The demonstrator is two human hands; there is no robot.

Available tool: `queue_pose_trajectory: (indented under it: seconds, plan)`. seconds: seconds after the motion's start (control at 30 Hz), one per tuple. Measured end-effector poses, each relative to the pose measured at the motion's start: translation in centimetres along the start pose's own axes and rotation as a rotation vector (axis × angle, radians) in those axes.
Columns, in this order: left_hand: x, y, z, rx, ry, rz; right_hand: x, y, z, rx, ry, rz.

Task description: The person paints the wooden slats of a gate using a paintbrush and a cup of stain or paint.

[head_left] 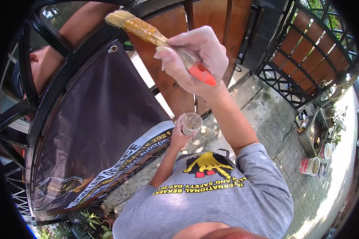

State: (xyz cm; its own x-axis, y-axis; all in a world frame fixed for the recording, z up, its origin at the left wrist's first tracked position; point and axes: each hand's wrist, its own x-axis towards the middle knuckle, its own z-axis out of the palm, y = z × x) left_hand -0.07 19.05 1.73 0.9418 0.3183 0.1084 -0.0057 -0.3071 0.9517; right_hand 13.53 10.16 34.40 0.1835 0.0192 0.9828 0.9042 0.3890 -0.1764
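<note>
Raised at the top centre, my right hand [201, 57] is closed around a paintbrush [141, 30] with an orange-red handle end. Its bristles point to the upper left, close to the black metal gate frame, and an amber-brown coating covers the part below their pale tips. Whitish residue marks the hand. Lower down, my left hand [180, 133] is wrapped around a clear plastic cup [192, 122]. What lies in the cup is hard to make out. Brown wooden panels [167, 63] of the gate stand beyond both hands.
A dark printed banner [103, 119] hangs on the gate at left. Behind the bars at far left, a person's head and arm [44, 71] show. An open gate leaf [307, 55], paint buckets [309, 166] and a planter box [309, 141] stand right on the paving.
</note>
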Motion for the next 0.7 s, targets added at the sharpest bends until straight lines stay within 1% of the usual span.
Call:
queue_pose_trajectory:
  seconds: [0.07, 0.13, 0.23, 0.27, 0.37, 0.47, 0.57, 0.67, 0.7]
  plan:
    - [-0.5, -1.0, 0.3, -0.024, 0.006, 0.004, 1.6, 0.4, 0.5, -0.077, -0.026, -0.152]
    - [-0.7, -0.8, 0.1, -0.046, 0.009, 0.0, 3.3, 0.9, 1.3, -0.141, -0.03, -0.272]
    - [-0.5, -0.1, -0.7, -0.042, 0.046, -0.035, 5.2, 1.9, 2.6, -0.126, -0.13, -0.31]
    - [-0.4, -0.2, -0.9, -0.014, 0.068, -0.019, 5.3, 2.6, 3.4, -0.049, -0.103, -0.316]
    - [0.2, -0.4, -1.7, 0.053, 0.122, 0.017, 6.1, 2.7, 3.3, -0.119, -0.228, -0.319]
    - [0.3, -0.4, -2.1, 0.074, 0.134, 0.028, 6.4, 3.4, 3.7, -0.09, -0.288, -0.277]
    - [0.4, -0.5, -2.1, 0.075, 0.126, 0.039, 6.5, 3.7, 4.2, -0.105, -0.283, -0.296]
    - [0.5, 0.3, -2.5, 0.092, 0.11, 0.024, 5.8, 2.1, 2.7, -0.082, -0.135, -0.422]
    - [0.8, 0.8, -2.7, 0.096, 0.105, 0.023, 5.2, 2.2, 2.3, -0.071, -0.018, -0.465]
